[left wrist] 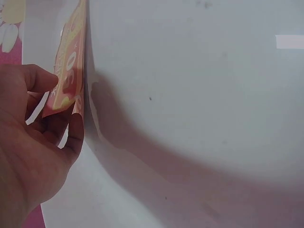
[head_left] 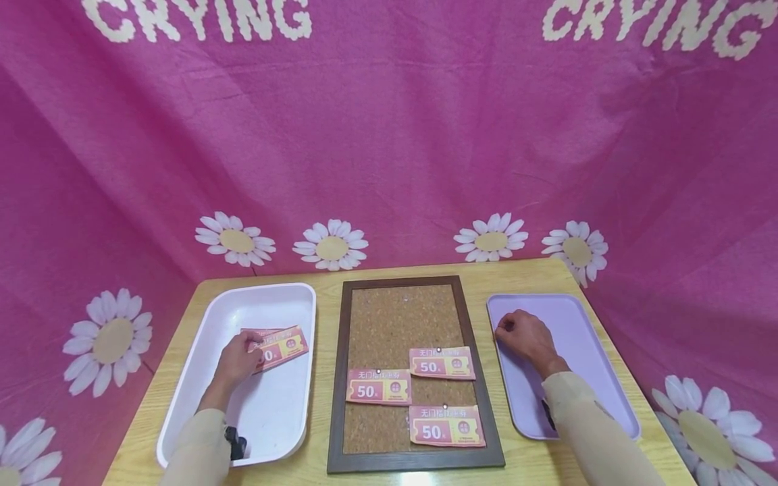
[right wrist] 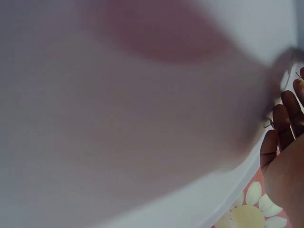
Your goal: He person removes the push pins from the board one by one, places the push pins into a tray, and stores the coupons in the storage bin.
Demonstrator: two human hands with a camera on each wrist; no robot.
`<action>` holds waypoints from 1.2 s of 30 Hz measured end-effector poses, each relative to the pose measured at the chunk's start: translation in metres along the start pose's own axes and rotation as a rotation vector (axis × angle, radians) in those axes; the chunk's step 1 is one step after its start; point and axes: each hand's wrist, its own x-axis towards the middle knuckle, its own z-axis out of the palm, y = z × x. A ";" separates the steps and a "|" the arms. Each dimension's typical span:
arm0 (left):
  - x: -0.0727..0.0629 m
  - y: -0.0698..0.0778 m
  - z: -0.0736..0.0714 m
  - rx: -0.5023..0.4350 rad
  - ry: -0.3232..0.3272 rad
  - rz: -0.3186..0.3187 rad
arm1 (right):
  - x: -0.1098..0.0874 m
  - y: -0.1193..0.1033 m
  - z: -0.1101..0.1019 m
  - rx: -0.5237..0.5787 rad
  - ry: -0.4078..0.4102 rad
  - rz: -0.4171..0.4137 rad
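My left hand [head_left: 238, 358] is over the white basin at the left, its thumb and fingers pinching a red and yellow coupon [head_left: 282, 346] marked 50. A second coupon edge shows behind it; in the left wrist view the held coupon [left wrist: 71, 61] stands tilted along the basin wall. My right hand [head_left: 527, 335] is low over the left side of the purple tray, thumb and index finger together. From those fingertips a thin metal point [right wrist: 298, 74] sticks out, like that of a pushpin. Another small pin [right wrist: 269, 124] lies close by the other fingers.
Between the trays lies a framed cork board [head_left: 401, 324]. Three coupons [head_left: 378, 391] hang on it, each with a small pushpin at its top edge. The white basin [head_left: 267, 432] and purple tray [head_left: 602, 398] flank it on a wooden table [head_left: 328, 290]. A pink curtain [head_left: 389, 148] hangs behind.
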 end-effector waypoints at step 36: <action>-0.007 0.008 -0.007 -0.002 0.120 0.120 | -0.005 0.003 0.001 -0.052 -0.022 -0.023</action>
